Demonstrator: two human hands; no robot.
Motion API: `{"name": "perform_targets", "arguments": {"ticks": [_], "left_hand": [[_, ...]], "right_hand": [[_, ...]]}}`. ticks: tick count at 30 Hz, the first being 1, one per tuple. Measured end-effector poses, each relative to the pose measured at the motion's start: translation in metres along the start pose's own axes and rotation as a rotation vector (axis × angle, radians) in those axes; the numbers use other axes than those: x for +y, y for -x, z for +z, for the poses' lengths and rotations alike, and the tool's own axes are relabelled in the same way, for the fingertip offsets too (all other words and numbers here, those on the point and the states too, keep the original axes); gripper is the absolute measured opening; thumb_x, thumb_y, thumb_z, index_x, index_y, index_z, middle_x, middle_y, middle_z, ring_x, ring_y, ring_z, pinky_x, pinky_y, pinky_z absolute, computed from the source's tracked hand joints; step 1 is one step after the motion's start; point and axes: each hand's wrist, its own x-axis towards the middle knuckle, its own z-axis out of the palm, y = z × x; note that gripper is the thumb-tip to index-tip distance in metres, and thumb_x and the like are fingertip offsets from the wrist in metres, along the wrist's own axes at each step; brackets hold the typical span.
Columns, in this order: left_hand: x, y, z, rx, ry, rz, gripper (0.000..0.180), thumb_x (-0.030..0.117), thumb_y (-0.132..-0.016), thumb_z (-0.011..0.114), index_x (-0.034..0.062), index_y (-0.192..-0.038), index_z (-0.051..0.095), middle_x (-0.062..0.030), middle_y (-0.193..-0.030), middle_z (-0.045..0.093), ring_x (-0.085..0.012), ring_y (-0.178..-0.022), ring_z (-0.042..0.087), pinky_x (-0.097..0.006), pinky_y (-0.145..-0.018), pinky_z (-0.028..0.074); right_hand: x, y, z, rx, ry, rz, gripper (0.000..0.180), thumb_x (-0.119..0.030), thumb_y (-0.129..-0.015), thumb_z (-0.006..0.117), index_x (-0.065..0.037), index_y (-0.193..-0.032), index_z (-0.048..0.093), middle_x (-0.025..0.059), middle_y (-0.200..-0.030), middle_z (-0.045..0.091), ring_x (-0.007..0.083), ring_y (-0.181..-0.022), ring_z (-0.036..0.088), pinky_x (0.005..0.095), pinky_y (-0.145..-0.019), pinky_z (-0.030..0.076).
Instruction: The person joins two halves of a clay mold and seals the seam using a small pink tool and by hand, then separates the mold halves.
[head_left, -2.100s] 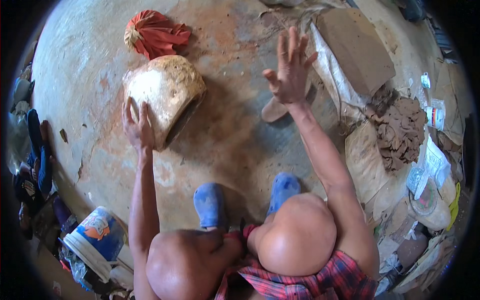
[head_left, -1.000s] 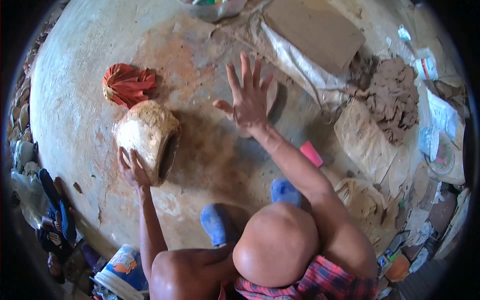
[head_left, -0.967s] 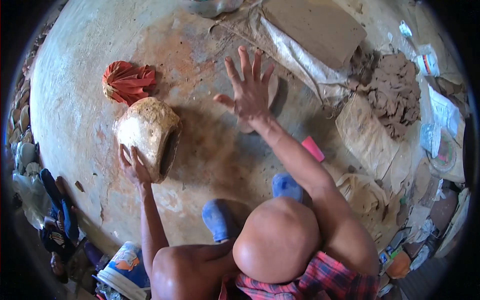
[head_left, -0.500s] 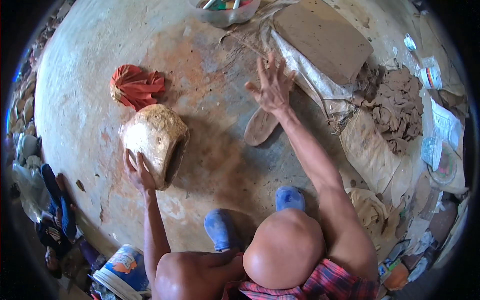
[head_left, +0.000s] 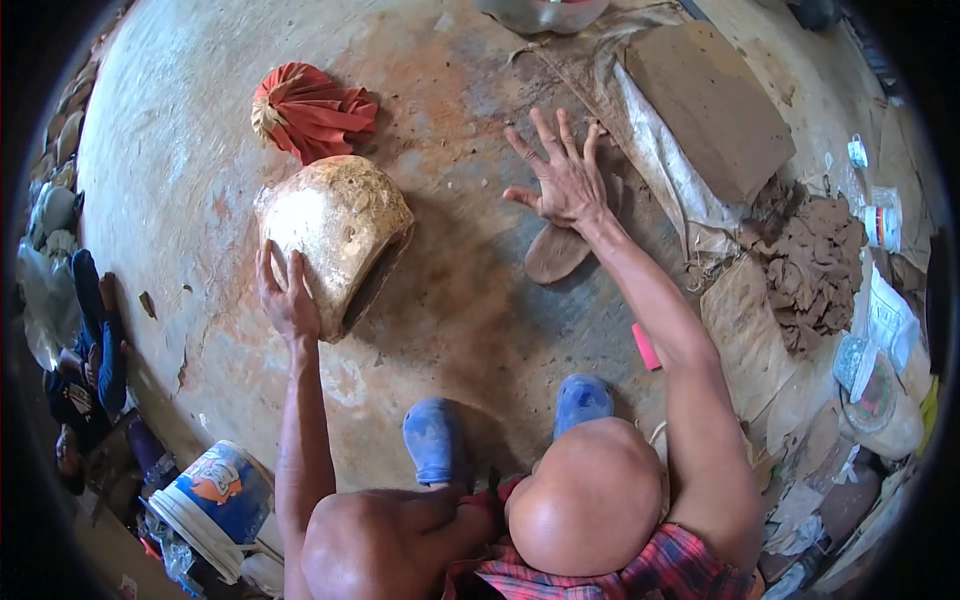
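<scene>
My left hand (head_left: 288, 302) lies with fingers apart against the near-left side of a hollow, rounded mould-like form (head_left: 335, 215). The form is pale and mottled yellow-brown, tipped on its side, its dark opening toward the lower right. Beyond it sits a gathered red cloth bundle (head_left: 318, 112) with a tan end. To the right, my right hand (head_left: 568, 182) spreads its fingers over a flat, elongated slab of brown clay (head_left: 558, 254) on the floor. The hand hides part of the slab; whether the palm presses on it I cannot tell.
A large clay block (head_left: 710, 105) rests on sacking at the far right, near a heap of soft clay scraps (head_left: 815, 265). A bowl (head_left: 545, 14) stands at the far edge. A pink object (head_left: 646, 346) lies by my right forearm. A blue-and-white bucket (head_left: 215, 500) stands lower left; a person (head_left: 95, 350) is beyond.
The whole view has shifted, so floor objects appear farther right and mostly higher. My right hand covers more of the clay slab. The pink object has come into sight. My left hand stays on the form.
</scene>
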Motion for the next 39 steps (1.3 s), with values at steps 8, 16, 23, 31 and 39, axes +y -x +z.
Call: {"name": "perform_targets", "arguments": {"ticks": [8,16,23,31,39], "left_hand": [[-0.003,0.002,-0.001,0.004,-0.082,0.003,0.061,0.037,-0.099,0.071,0.0052,-0.149,0.058,-0.0208,-0.156,0.053,-0.0358,-0.148,0.046,-0.045,-0.123,0.033],[0.001,0.001,-0.001,0.006,-0.120,0.010,0.059,0.035,-0.098,0.073,0.0041,-0.147,0.060,-0.0201,-0.155,0.055,-0.0349,-0.146,0.049,-0.044,-0.122,0.035],[-0.011,0.008,-0.010,-0.023,-0.129,0.009,0.059,0.035,-0.099,0.071,0.0049,-0.148,0.059,-0.0208,-0.156,0.053,-0.0354,-0.148,0.047,-0.044,-0.122,0.035],[-0.011,0.001,-0.005,-0.027,-0.084,0.026,0.059,0.037,-0.100,0.069,0.0038,-0.149,0.059,-0.0212,-0.156,0.053,-0.0354,-0.147,0.047,-0.044,-0.123,0.034],[-0.013,0.003,-0.012,-0.033,-0.072,0.018,0.059,0.036,-0.101,0.068,0.0028,-0.149,0.057,-0.0178,-0.154,0.056,-0.0325,-0.145,0.049,-0.042,-0.122,0.034]], "right_hand": [[-0.025,0.011,0.002,-0.126,0.006,-0.014,0.105,-0.096,-0.085,0.028,-0.037,-0.170,0.016,0.0071,-0.179,0.003,0.0456,-0.162,0.007,0.0860,-0.115,0.004],[-0.056,0.017,0.001,-0.027,-0.088,-0.080,0.104,-0.097,-0.083,0.028,-0.042,-0.170,0.014,0.0109,-0.179,0.003,0.0474,-0.162,0.006,0.0870,-0.114,0.002],[-0.091,0.049,-0.009,-0.080,-0.231,-0.008,0.108,-0.100,-0.079,0.029,-0.042,-0.170,0.014,0.0114,-0.179,0.003,0.0473,-0.162,0.005,0.0862,-0.115,0.005],[-0.069,0.048,-0.019,0.032,-0.241,0.120,0.109,-0.096,-0.084,0.030,-0.032,-0.171,0.016,0.0164,-0.178,0.005,0.0504,-0.161,0.004,0.0868,-0.113,0.006],[-0.036,0.046,-0.008,0.093,-0.168,0.177,0.106,-0.096,-0.087,0.024,-0.033,-0.171,0.015,0.0175,-0.178,0.004,0.0543,-0.158,0.013,0.0886,-0.111,0.010]]}}
